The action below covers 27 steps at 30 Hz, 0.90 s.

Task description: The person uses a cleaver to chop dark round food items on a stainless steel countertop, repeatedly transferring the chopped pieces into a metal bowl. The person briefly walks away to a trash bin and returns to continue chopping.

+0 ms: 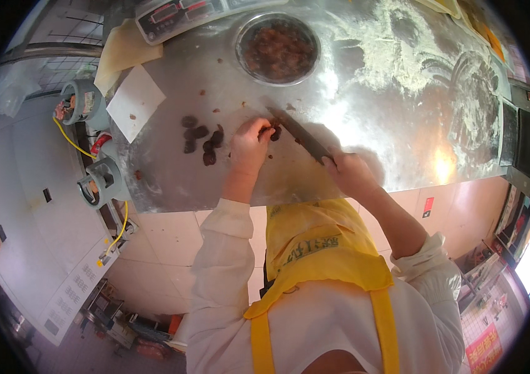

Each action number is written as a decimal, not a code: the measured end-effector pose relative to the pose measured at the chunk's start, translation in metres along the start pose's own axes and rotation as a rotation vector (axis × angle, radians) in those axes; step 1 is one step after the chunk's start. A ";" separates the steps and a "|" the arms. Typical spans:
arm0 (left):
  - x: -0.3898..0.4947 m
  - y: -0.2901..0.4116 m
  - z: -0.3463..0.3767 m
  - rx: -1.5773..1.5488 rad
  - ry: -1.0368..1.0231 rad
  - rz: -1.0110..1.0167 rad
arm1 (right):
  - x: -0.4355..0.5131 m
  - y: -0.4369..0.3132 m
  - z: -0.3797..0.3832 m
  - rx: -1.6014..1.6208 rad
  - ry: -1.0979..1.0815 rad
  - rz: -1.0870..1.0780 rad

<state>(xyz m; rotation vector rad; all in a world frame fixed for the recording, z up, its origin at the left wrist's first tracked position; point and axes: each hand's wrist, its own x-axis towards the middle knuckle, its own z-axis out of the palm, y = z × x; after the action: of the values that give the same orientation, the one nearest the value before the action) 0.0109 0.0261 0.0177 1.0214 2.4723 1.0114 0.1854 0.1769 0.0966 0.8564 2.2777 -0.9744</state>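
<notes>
My right hand (351,172) grips a kitchen knife (301,134), its long blade slanting up and left just above the metal worktop (176,182). Left of the blade, the fingers of my left hand (252,142) pinch a dark dried fruit (275,133), probably a date, mostly covered by the fingertips. Several more dark dried fruits (203,132) lie loosely grouped to the left of that hand. Beyond both hands stands a round metal bowl (316,61) holding reddish-brown chopped pieces (280,49). Small scraps are scattered on the steel around the blade.
White flour (386,56) coats the worktop's right side. A covered digital scale (171,21) stands at the back left, near a white paper sheet (135,104) and tan paper (127,51). Gas cylinders (101,182) with yellow hoses stand beyond the left edge.
</notes>
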 end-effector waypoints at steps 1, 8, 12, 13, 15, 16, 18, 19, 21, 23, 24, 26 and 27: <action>0.000 0.000 0.001 -0.006 0.007 -0.023 | 0.001 -0.004 -0.001 -0.049 0.004 -0.019; 0.002 -0.002 0.004 -0.036 0.030 0.029 | 0.024 -0.024 0.002 -0.391 0.009 -0.139; -0.002 -0.002 0.003 -0.105 0.037 -0.018 | 0.031 -0.035 -0.002 -0.287 -0.030 -0.082; -0.003 -0.003 0.004 -0.117 0.019 -0.066 | 0.030 -0.035 -0.006 -0.227 -0.059 -0.051; -0.007 -0.005 0.006 -0.138 0.050 -0.078 | 0.016 -0.030 -0.010 -0.277 -0.079 -0.061; -0.009 -0.006 0.008 -0.151 0.037 -0.107 | 0.012 -0.028 -0.010 -0.310 -0.124 -0.037; -0.010 -0.011 0.011 -0.155 0.023 -0.088 | 0.015 -0.026 -0.002 -0.332 -0.129 -0.048; -0.009 -0.013 0.012 -0.153 0.019 -0.083 | 0.021 -0.025 0.003 -0.348 -0.144 -0.053; -0.009 -0.014 0.012 -0.133 0.038 -0.027 | 0.029 -0.026 0.018 -0.278 -0.069 -0.084; -0.008 -0.013 0.010 -0.102 0.052 0.001 | 0.034 -0.025 0.022 -0.176 0.033 -0.115; -0.010 -0.009 0.008 -0.087 0.046 -0.014 | 0.032 -0.024 0.023 -0.109 0.080 -0.122; -0.016 -0.002 0.005 -0.074 0.058 -0.023 | 0.025 -0.022 0.017 -0.083 0.081 -0.115; -0.021 0.002 0.004 -0.077 0.072 -0.020 | 0.020 -0.020 0.012 -0.123 0.032 -0.097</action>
<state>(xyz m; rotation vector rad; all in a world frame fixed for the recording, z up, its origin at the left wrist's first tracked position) 0.0287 0.0142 0.0159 0.9514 2.4742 1.1467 0.1599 0.1639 0.0851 0.7200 2.3983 -0.8568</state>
